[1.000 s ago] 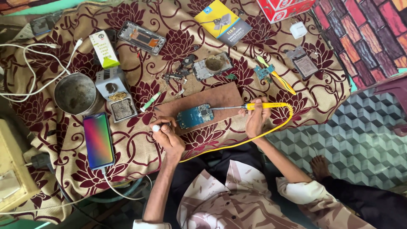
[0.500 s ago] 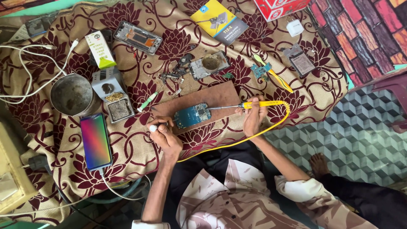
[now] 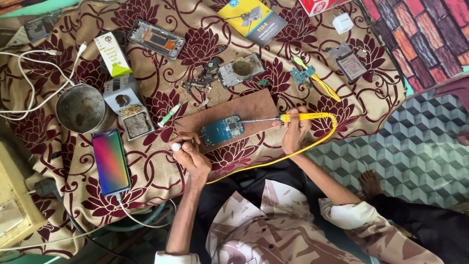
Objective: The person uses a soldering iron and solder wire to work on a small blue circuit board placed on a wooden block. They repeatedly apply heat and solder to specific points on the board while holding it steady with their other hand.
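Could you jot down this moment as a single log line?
right hand: holds yellow soldering iron, tip at blue circuit board | left hand: holds small white-capped item | board on brown wooden slab

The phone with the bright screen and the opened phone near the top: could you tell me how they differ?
The lit phone is whole, its screen glowing in rainbow colours, with a cable plugged in; the opened phone is dark and shows its insides. The lit phone lies near the left hand, the opened phone farther off. Both lie flat on the floral cloth.

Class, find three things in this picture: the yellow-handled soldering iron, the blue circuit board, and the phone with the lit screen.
Soldering iron (image 3: 305, 117), head view, on the yellow handle.
Circuit board (image 3: 221, 130), head view, on the middle of the blue board.
Phone (image 3: 111, 162), head view, on the middle of the lit screen.
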`<state>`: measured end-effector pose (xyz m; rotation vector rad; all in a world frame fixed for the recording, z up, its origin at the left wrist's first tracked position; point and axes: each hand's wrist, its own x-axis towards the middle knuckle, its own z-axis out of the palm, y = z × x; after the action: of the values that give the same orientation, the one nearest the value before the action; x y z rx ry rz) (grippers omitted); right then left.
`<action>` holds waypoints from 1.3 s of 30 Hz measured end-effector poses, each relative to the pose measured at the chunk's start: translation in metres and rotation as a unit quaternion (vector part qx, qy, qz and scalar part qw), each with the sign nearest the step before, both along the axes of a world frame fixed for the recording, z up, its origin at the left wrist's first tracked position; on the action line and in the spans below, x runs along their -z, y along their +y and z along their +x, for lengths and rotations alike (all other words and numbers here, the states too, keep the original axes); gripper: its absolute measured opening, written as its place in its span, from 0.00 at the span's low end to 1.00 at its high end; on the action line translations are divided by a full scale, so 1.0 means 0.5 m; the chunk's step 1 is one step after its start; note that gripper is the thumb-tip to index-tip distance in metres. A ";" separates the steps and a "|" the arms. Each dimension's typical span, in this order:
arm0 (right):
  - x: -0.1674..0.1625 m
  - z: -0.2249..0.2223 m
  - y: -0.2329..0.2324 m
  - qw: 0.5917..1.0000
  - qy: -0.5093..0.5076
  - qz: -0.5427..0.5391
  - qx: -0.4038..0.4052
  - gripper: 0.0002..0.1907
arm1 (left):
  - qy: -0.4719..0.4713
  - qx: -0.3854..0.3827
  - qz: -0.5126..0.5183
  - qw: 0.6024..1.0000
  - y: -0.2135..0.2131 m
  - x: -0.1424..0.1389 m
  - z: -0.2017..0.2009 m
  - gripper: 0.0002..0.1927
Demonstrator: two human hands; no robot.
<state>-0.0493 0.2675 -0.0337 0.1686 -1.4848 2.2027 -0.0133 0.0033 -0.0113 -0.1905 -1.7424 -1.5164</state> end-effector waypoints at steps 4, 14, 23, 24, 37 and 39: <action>-0.006 0.008 0.005 0.997 0.008 0.079 0.024 0.11 | -0.009 0.009 0.003 1.000 -0.001 0.000 0.003 0.19; -0.071 0.044 0.000 0.954 0.057 0.279 0.096 0.09 | -0.002 0.015 0.015 1.000 0.008 -0.004 0.004 0.18; -0.162 0.066 -0.030 0.903 0.080 0.409 0.100 0.08 | -0.013 0.006 0.005 1.000 0.010 -0.009 0.006 0.18; -0.173 0.062 -0.034 0.904 0.077 0.408 0.099 0.08 | -0.017 0.004 0.007 1.000 0.011 -0.009 0.005 0.18; -0.268 0.061 -0.060 0.850 0.033 0.523 0.042 0.10 | 0.006 0.009 -0.010 1.000 0.016 -0.019 0.003 0.18; -0.254 0.062 -0.052 0.855 0.007 0.516 0.055 0.10 | 0.009 0.005 -0.001 1.000 0.016 -0.018 0.000 0.18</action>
<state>-0.0185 0.2416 0.0931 0.4173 -2.4337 1.0899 -0.0133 0.0115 -0.0022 -0.2134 -1.7315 -1.5175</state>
